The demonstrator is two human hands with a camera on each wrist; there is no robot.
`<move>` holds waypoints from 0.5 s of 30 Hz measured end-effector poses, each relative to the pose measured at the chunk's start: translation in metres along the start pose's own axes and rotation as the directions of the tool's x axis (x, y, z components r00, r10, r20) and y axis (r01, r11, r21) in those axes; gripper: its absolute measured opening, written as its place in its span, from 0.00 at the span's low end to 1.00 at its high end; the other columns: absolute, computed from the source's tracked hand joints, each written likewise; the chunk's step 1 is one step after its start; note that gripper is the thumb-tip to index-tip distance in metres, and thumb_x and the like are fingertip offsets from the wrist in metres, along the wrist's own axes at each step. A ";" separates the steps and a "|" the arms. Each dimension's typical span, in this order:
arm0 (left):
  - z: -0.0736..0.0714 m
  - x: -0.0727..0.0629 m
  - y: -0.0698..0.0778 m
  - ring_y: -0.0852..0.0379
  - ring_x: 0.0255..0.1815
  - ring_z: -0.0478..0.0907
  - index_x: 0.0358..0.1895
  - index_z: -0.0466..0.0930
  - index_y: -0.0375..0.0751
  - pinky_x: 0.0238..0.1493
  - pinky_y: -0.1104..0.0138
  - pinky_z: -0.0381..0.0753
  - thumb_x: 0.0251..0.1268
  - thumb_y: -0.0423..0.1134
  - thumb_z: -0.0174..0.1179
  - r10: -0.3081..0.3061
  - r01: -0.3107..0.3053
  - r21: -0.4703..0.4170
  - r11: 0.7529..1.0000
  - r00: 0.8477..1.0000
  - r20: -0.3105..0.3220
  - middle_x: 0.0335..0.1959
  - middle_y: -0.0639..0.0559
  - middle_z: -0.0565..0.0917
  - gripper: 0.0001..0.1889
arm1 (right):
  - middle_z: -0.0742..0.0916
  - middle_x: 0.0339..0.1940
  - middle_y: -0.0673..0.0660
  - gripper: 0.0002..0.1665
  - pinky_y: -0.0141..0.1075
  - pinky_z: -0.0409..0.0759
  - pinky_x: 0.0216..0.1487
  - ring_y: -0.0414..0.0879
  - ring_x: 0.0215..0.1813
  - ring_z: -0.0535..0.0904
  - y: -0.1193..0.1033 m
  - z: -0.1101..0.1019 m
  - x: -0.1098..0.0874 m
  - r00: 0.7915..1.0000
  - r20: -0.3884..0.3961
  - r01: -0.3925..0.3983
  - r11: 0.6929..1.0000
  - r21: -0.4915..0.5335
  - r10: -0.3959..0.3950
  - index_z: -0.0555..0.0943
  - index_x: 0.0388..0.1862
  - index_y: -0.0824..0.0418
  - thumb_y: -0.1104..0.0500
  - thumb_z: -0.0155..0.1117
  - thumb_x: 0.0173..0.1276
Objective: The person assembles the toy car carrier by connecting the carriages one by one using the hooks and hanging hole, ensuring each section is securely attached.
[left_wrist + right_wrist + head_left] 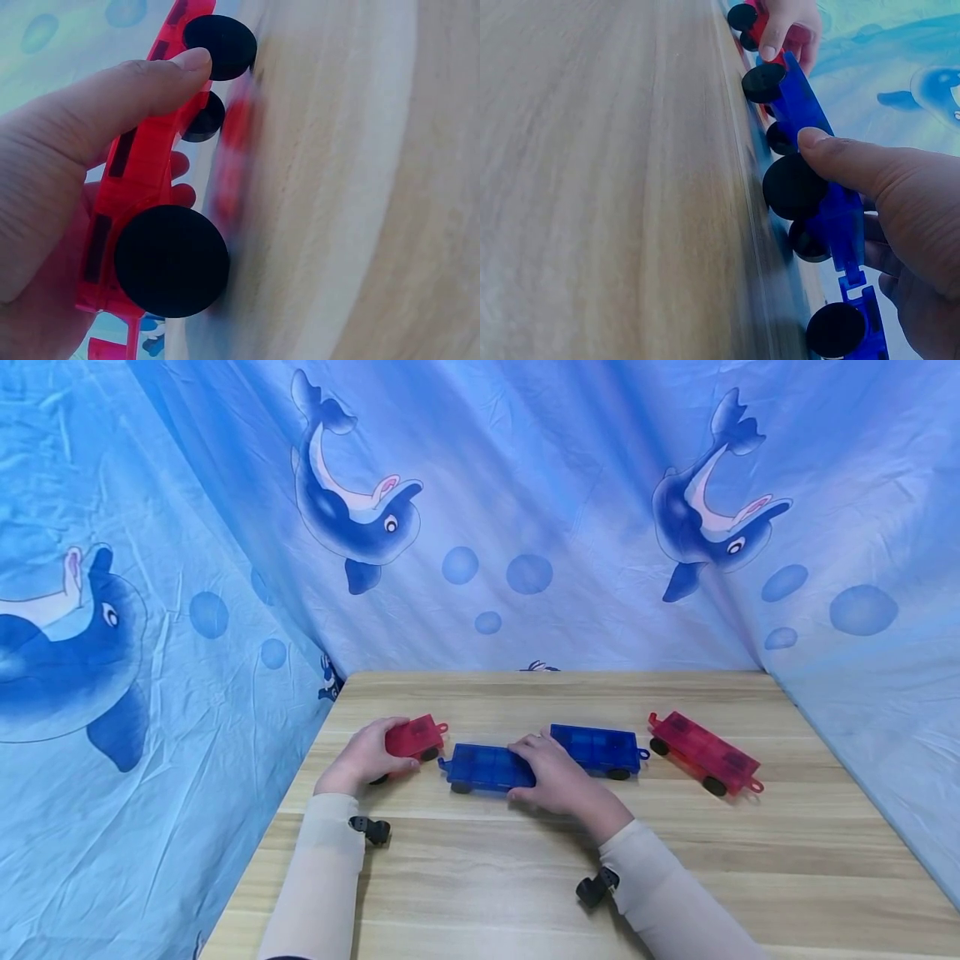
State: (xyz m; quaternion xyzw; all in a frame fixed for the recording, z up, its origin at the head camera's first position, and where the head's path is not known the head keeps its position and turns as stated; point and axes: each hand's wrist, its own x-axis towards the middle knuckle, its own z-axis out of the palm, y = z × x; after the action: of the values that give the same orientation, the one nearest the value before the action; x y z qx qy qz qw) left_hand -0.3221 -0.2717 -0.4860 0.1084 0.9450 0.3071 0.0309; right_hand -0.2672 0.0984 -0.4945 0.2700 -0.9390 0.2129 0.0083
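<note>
My left hand [367, 756] grips a translucent red toy train car [411, 739], thumb along its near side and fingers on the far side. Black wheels [172, 261] show under that car in the left wrist view. With my right hand [558, 777] I hold a translucent blue toy train car [483, 767] by its right part, the thumb above a wheel. Its left hook sits a little apart from the red car's ring. Behind my right hand is a second blue train car [596, 747]; in the right wrist view the two blue cars meet at a coupling [851, 279].
Another red train car [705, 752] stands slanted at the right, its hook close to the second blue car's ring but apart from it. All stand on a wood-grain table [480, 877]. Blue dolphin-print cloth [600, 510] hangs behind and at the sides.
</note>
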 end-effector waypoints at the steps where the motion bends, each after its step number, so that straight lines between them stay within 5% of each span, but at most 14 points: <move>1: 0.000 0.000 0.000 0.41 0.60 0.78 0.77 0.70 0.45 0.61 0.47 0.80 0.53 0.48 0.83 0.002 -0.002 0.001 1.000 1.000 -0.002 0.68 0.41 0.78 0.47 | 0.79 0.70 0.55 0.48 0.58 0.50 0.82 0.62 0.81 0.62 0.000 0.001 0.000 1.000 -0.002 0.001 1.000 -0.003 -0.001 0.74 0.77 0.57 0.38 0.78 0.64; 15: -0.008 0.000 -0.001 0.43 0.59 0.79 0.76 0.71 0.45 0.60 0.47 0.81 0.55 0.48 0.81 0.009 -0.009 -0.042 0.999 1.000 -0.011 0.65 0.43 0.80 0.45 | 0.80 0.70 0.54 0.49 0.58 0.51 0.82 0.64 0.80 0.62 -0.001 0.001 0.000 1.000 -0.011 -0.005 1.000 -0.012 0.005 0.74 0.77 0.56 0.36 0.78 0.64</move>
State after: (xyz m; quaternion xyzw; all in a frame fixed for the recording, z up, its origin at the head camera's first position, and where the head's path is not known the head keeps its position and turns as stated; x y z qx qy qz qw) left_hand -0.3228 -0.2771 -0.4804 0.1102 0.9379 0.3277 0.0267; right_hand -0.2666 0.0976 -0.4952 0.2662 -0.9410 0.2086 0.0147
